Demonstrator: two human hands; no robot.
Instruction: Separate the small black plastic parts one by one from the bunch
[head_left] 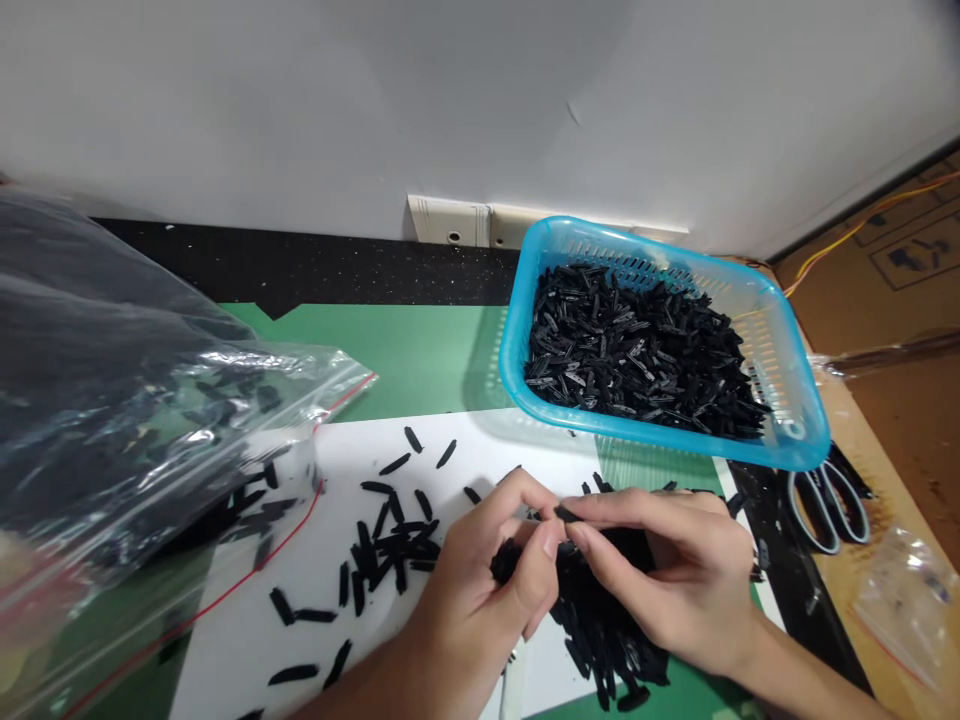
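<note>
My left hand and my right hand meet low in the middle of the head view, fingertips close together. Between the thumb and index finger of the right hand is one small black strip, its left end at the pinched tips of the left hand. More dark pieces show against the left palm, partly hidden by its fingers. Beneath the hands lies a dense heap of black strips. Left of them, a looser pile of black strips rests on a white sheet.
Behind the right hand stands a blue plastic basket full of similar black pieces. A zip bag of black pieces covers the left side. Scissors and a small clear bag lie at right. Wall sockets line the back.
</note>
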